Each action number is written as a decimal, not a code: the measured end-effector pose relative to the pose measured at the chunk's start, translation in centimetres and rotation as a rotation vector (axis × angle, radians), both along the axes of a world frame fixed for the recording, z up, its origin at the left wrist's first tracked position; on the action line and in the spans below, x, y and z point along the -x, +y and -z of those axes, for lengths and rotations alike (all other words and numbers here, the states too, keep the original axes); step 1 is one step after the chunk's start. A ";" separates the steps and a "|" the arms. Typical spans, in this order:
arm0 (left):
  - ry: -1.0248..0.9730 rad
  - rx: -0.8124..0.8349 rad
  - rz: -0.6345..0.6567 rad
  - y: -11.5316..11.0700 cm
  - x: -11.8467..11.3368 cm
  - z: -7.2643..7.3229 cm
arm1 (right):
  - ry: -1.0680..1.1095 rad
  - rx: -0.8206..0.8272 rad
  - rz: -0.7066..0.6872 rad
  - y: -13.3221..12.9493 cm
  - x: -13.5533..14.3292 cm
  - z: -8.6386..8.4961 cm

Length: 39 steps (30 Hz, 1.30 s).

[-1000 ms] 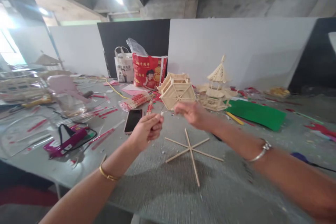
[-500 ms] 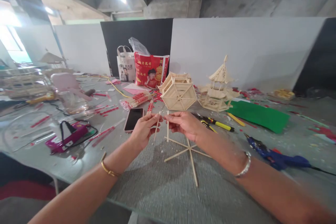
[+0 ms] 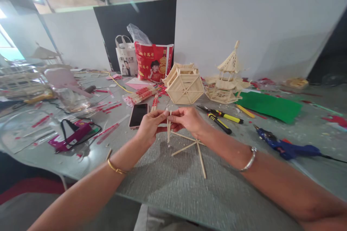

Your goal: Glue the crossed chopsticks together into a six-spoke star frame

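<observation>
Two thin wooden sticks (image 3: 168,130) are held side by side, nearly upright, between my hands. My left hand (image 3: 152,122) pinches one near its top end, and my right hand (image 3: 187,120) pinches the other, with the fingertips of both hands meeting. Below and to the right, a star-shaped frame of crossed sticks (image 3: 201,158) lies on the table, partly hidden by my right hand and forearm. Behind my hands stands a six-sided stick-built piece (image 3: 185,92) with spokes across its face.
A pink-edged phone (image 3: 138,115) lies beyond my left hand. Pliers (image 3: 220,122), a blue glue gun (image 3: 287,148) and a green sheet (image 3: 271,106) are on the right. A stick pagoda (image 3: 227,79) stands behind. A purple box (image 3: 71,136) sits on the left, among red wrapper scraps.
My hands have come together, bringing the two sticks from apart to side by side. The camera view has tilted down a little.
</observation>
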<state>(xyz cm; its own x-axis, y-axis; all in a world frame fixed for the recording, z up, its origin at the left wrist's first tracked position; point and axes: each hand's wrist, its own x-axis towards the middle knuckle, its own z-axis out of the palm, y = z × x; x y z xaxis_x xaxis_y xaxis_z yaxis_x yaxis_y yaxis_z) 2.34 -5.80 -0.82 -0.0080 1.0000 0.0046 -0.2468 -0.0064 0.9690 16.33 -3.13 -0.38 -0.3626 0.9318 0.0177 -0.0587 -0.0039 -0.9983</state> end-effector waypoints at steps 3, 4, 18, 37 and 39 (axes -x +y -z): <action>0.022 0.007 0.002 0.0 0.0 0.1 | -0.008 0.028 0.001 0.0 0.1 0.1; 0.031 0.006 0.002 0.0 0.0 0.1 | -0.010 0.033 0.000 0.0 0.1 0.1; 0.023 0.001 0.002 -0.1 0.2 -0.2 | 0.028 0.002 0.009 0.1 0.2 0.2; -0.027 -0.009 -0.053 -0.1 -0.4 0.3 | -0.018 -0.066 0.036 0.0 0.1 0.3; -0.033 -0.007 -0.055 -0.1 -0.4 0.4 | -0.015 -0.081 0.033 0.1 0.1 0.4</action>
